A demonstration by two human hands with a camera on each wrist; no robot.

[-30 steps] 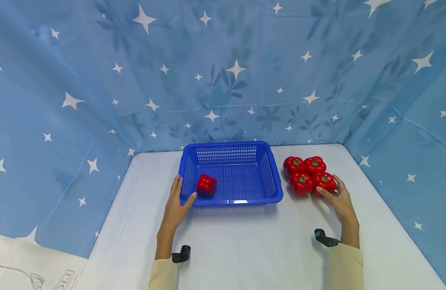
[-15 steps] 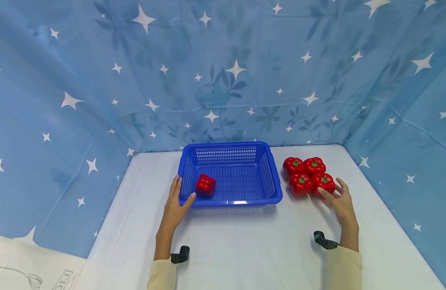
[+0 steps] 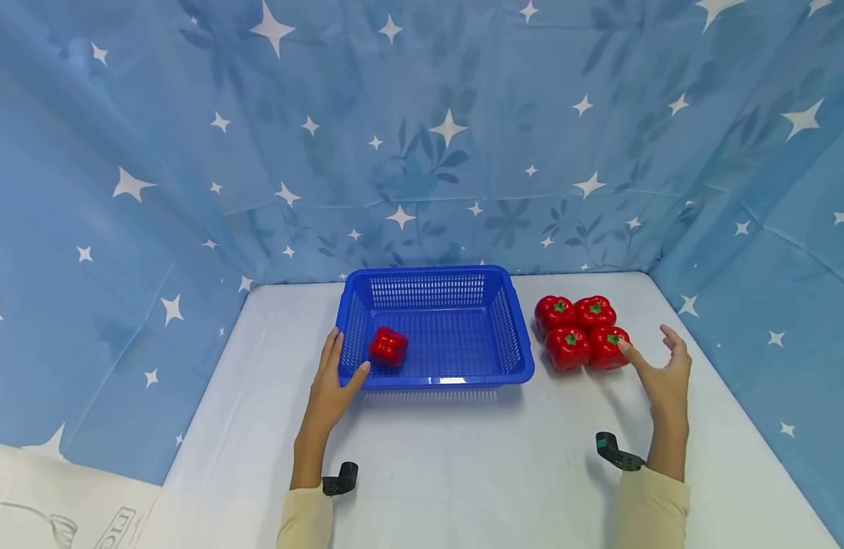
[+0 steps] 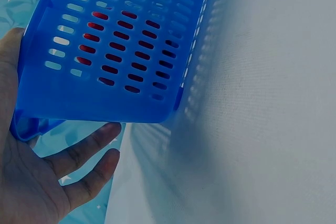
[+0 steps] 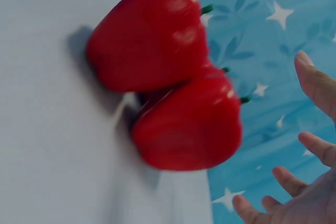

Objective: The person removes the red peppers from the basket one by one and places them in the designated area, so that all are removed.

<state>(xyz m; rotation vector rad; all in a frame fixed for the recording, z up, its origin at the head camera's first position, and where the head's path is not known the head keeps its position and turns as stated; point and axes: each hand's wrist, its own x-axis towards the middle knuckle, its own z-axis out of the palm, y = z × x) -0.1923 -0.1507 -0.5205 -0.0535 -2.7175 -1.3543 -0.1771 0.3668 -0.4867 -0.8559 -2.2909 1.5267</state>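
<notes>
My left hand (image 3: 331,395) rests at the front left corner of a blue plastic basket (image 3: 394,381), thumb over the front rim and straight fingers along the left side. Inside, near that corner, lies one red bell pepper (image 3: 388,347), lobed end up. To the right of the basket, several red bell peppers stand in a tight cluster with green stems up. My right hand (image 3: 669,381) is spread beside the front right pepper (image 3: 605,349), holding nothing; its thumb overlaps that pepper's edge in the head view. The right wrist view shows a gap between the fingers and the peppers (image 5: 189,124).
A white-covered table (image 3: 456,465) carries everything. Blue curtains (image 3: 422,137) with white stars enclose the back and sides. Small black cameras (image 3: 341,480) sit on both wrists. Printed pale cloth (image 3: 65,503) shows at the lower left.
My right hand has drawn back to the right from the front right pepper, its fingers spreading wider. My left hand stays at the basket corner, and the peppers keep their places.
</notes>
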